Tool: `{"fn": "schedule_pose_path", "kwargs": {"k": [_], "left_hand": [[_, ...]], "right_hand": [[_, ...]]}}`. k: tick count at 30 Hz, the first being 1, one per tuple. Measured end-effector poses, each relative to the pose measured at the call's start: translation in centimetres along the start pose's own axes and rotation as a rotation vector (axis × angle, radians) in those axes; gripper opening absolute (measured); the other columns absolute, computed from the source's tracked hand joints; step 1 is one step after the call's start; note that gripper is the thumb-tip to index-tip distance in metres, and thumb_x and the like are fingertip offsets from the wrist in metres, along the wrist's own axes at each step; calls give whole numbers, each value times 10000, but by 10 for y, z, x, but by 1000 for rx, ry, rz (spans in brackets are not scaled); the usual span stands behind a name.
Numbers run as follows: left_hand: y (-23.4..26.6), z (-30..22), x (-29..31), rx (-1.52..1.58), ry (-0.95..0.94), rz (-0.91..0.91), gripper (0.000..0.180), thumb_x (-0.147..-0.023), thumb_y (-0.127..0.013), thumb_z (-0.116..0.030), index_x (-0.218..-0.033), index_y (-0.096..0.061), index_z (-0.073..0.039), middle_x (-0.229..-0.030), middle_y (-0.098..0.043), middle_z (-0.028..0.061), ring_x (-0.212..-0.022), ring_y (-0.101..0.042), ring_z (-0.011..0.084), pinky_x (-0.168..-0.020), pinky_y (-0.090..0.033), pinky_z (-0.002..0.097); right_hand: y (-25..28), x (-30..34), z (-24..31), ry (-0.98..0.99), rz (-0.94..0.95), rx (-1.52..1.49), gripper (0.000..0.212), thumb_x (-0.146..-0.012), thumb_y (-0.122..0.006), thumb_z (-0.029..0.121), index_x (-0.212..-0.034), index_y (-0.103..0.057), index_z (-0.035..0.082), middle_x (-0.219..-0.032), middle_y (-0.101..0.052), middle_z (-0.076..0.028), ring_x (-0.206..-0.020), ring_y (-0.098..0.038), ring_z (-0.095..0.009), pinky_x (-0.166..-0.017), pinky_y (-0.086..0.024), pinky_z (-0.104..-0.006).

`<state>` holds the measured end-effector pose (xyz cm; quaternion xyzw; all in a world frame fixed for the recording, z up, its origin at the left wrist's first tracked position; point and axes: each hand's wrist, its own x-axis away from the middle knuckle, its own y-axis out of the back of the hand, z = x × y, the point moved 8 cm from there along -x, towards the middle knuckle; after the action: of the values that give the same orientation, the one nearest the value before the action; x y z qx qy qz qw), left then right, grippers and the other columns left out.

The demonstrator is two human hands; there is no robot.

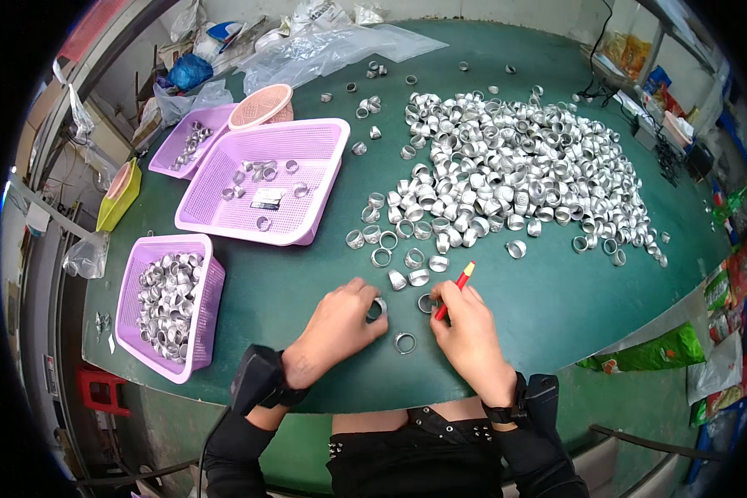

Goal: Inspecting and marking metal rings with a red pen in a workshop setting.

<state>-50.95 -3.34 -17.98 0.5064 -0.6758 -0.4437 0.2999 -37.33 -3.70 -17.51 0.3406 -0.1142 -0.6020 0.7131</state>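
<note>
My left hand (337, 322) rests near the front of the green table, fingers closed around a silver metal ring (378, 310). In my right hand (471, 334) is a red pencil (465, 279), slanting up with its pale yellow end away from me. The fingertips of that hand are also at a second ring (426, 304), standing on the table; whether they grip it I cannot tell. Between my hands, a little closer to me, lies a loose ring (404, 343). Several more rings (418, 277) sit just beyond my fingers, at the near edge of a big pile (515, 166).
On the left stand a small purple basket (207, 336) full of rings and a larger purple basket (317, 187) with several rings and a small label. Behind are another purple basket (168, 158) and a round pink basket (266, 106). Clear plastic sheeting (332, 51) covers the far edge.
</note>
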Motion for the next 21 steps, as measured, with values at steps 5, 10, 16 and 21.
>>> {"fn": "schedule_pose_path", "kwargs": {"k": [5, 10, 16, 21], "left_hand": [[4, -16, 51, 164, -91, 14, 293, -623, -577, -64, -909, -528, -23, -875, -508, 122, -807, -511, 293, -695, -433, 349], [-2, -11, 68, 221, 5, -24, 292, -638, -588, -34, -924, -529, -34, -914, -493, 111, -823, -501, 280, -697, -430, 342], [-3, -1, 73, 418, 115, -83, 315, -644, -636, -24, -942, -537, -21, -901, -507, 100, -763, -529, 215, -686, -447, 280], [-3, 3, 86, 858, 183, -129, 312, -676, -602, 47, -976, -522, 15, -967, -487, 100, -846, -521, 159, -733, -450, 256]], "right_hand": [[2, 10, -16, -41, 86, -28, 222, -648, -588, -1, -824, -457, 35, -720, -497, -120, -721, -478, -291, -618, -401, -362], [7, 2, -3, 25, -40, -6, 239, -667, -628, 84, -825, -457, 32, -682, -490, -106, -684, -467, -269, -588, -391, -344], [-6, 3, 2, 17, 74, 71, 268, -633, -661, 75, -836, -494, 26, -750, -534, -112, -684, -519, -252, -594, -423, -313], [-1, 4, 5, 23, 133, 196, 234, -641, -636, 84, -829, -500, 52, -666, -517, -89, -664, -496, -259, -576, -410, -342]]}}
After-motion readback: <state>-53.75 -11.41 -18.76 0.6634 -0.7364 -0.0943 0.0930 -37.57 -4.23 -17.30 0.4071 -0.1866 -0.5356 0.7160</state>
